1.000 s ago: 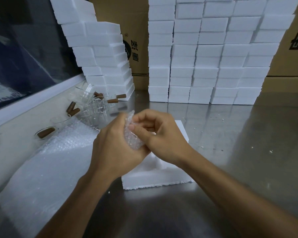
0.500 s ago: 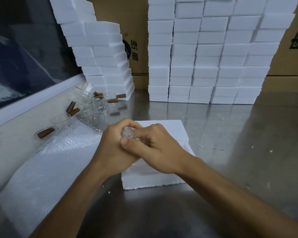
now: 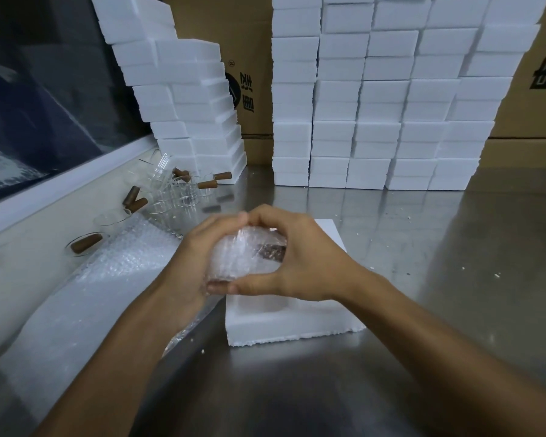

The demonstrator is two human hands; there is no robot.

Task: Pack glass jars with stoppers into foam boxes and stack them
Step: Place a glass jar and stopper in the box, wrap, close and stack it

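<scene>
Both hands, left [image 3: 189, 263] and right [image 3: 300, 263], curl around the bubble-wrapped jar [image 3: 246, 253] just above the foam box [image 3: 297, 323], likely poised for its hollow.

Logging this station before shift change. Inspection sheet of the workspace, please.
Surface: steel table, foam crumbs scattered.
Job's things: bubble-wrapped jar held over open foam box; unpacked glass jars with brown stoppers at left.
Clutter: bubble wrap sheet.
Grippers: left hand and right hand both grip the wrapped jar.
Cables: nothing seen.
Surroundings: foam box stacks, cardboard cartons behind.
</scene>
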